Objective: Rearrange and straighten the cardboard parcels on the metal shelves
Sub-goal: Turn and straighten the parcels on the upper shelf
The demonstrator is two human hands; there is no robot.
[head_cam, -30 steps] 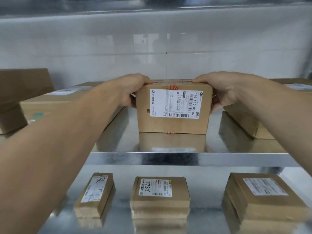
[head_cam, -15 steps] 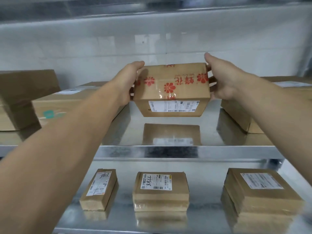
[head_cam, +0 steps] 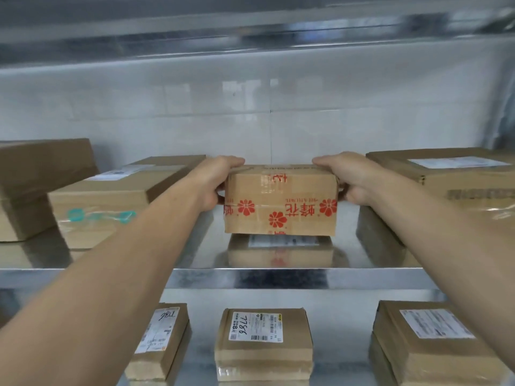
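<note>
Gripping: the left hand and the right hand each grasp one end of the taped parcel.
Left grasp: fingers curl over the top left edge; the thumb sits against the left end face.
Right grasp: fingers curl over the top right edge; the thumb sits against the right end face.
Parcel position: centred on the upper shelf, long face toward the camera, top face level.
Parcel markings: clear tape printed with red flowers and red characters, reading upside down.
Shelf contact: the parcel is very low over the metal. A mirror image showing a white label lies directly beneath it. Whether the base touches the shelf cannot be told.
Left neighbours: a teal-marked parcel stands near the left forearm, and a taller brown parcel stands just beside it, further left.
Right neighbour: a wide flat parcel stands near the right hand, apart from the taped parcel.
Lower level: the lower shelf carries three items, well apart: a narrow angled parcel at left, a centre stack labelled 7786, and a right stack with a white label.
Background: a white tiled wall behind the shelves.
</note>
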